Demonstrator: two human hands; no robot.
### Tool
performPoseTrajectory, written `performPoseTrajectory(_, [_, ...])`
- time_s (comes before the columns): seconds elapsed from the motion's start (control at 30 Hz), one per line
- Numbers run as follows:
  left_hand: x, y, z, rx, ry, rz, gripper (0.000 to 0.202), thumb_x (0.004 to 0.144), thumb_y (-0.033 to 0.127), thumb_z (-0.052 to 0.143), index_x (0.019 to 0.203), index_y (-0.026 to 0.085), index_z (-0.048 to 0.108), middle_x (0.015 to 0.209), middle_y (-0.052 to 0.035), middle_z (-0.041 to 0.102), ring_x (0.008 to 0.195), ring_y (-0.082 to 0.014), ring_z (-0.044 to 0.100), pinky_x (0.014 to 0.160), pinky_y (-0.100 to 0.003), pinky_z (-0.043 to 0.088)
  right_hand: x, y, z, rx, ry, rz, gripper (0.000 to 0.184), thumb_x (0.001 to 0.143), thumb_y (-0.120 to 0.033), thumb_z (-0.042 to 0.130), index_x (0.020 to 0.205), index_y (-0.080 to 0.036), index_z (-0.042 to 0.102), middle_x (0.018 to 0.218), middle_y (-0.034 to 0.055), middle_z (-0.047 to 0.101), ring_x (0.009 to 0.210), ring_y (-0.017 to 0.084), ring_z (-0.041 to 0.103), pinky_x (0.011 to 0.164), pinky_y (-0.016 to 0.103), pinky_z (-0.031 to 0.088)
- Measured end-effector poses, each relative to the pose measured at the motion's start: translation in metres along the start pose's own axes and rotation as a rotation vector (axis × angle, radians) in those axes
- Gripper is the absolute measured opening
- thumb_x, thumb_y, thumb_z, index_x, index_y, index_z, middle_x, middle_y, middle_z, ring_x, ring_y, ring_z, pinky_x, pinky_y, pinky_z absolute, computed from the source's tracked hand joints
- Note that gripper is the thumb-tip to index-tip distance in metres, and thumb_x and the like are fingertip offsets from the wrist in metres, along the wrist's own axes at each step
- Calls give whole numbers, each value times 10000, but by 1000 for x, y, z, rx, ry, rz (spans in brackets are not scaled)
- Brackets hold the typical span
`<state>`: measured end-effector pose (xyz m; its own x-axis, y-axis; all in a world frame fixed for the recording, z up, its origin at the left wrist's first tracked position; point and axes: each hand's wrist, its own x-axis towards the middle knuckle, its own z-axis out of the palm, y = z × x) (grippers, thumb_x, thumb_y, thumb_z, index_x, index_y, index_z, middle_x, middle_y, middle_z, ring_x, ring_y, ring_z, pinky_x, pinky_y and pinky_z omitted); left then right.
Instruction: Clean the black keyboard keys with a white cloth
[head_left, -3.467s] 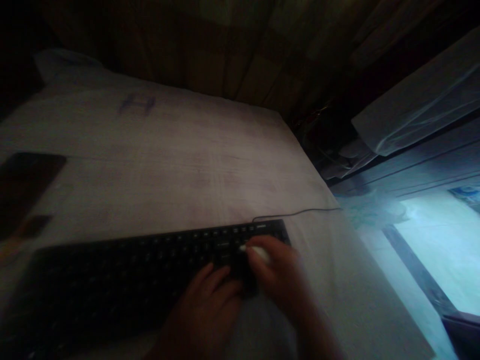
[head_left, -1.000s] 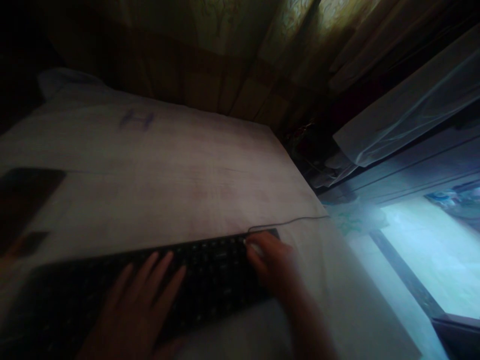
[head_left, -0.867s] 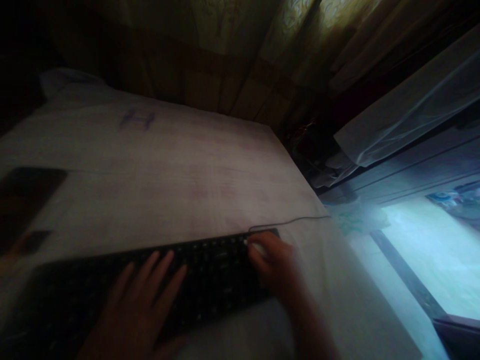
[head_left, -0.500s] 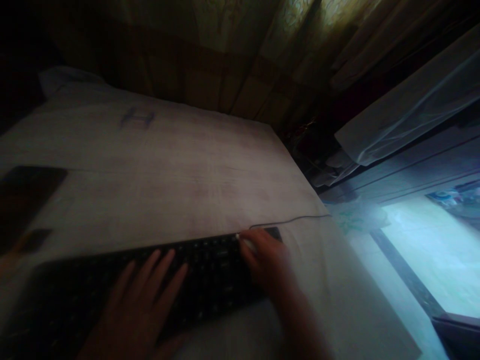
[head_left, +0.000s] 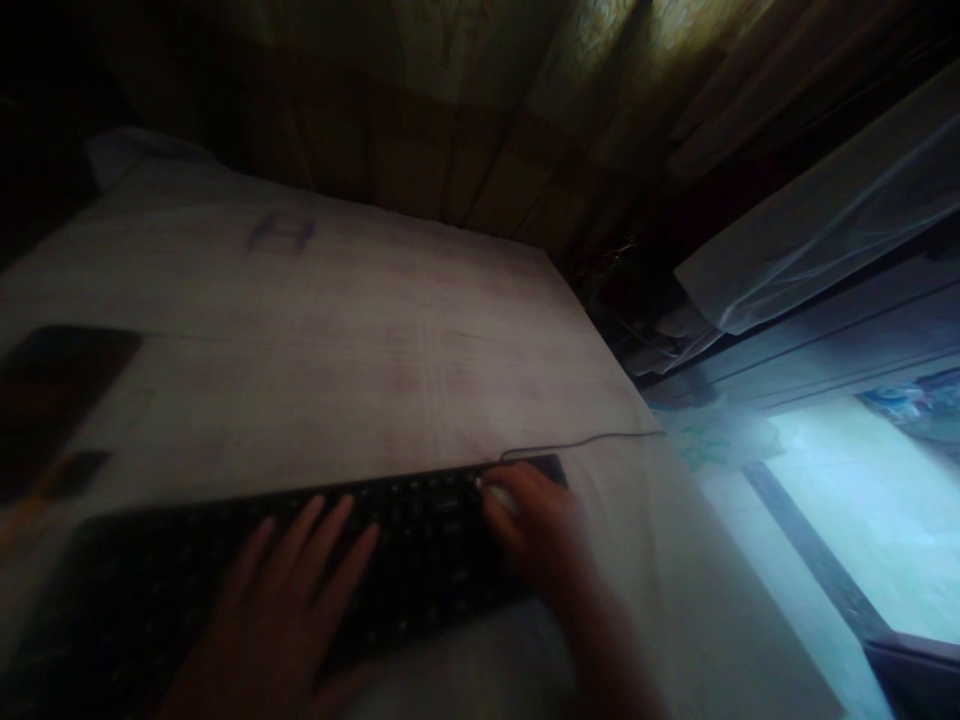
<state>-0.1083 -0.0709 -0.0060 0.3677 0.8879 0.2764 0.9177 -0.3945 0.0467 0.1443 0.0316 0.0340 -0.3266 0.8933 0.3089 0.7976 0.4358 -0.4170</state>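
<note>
A black keyboard [head_left: 420,540] lies across the near part of a pale cloth-covered surface [head_left: 337,350] in dim light. My left hand [head_left: 281,610] rests flat on the keys left of the middle, fingers stretched out and apart. My right hand [head_left: 536,535] sits on the keyboard's right end with its fingers curled round a small white object [head_left: 501,499] that I cannot name. A thin cable [head_left: 577,441] runs from the keyboard's far right corner to the right edge of the surface.
A dark flat device [head_left: 56,390] lies at the left edge. Brown curtains [head_left: 487,120] hang behind. To the right the surface drops off to a brightly lit floor [head_left: 862,500], with a pale sheet [head_left: 825,220] above it.
Since 3.5 s ago my left hand has moved left from beside my right hand onto the middle keys. Over the last second both hands have barely shifted.
</note>
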Motion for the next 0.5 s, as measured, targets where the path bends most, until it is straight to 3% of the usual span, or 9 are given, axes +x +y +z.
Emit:
performPoseTrajectory(0.13, [-1,-5,1,28,25,68,818,848,709,482,1469,177,447,1540,-207,425,1417,-403,378,1161,-586,197,5,-9,0,64,48,-18,171,914,-184,517,889,-191,687,790,45,711,696,172,673,662,265,507])
performPoseTrajectory(0.5, [1,-4,-2,65,2,79,831,824,712,512,1447,163,463,1520,-229,443,1391,-410,411,1149,-580,208,8,-13,14,-53,-20,-14,157,879,-165,552,871,-210,702,807,41,724,678,173,674,631,254,491])
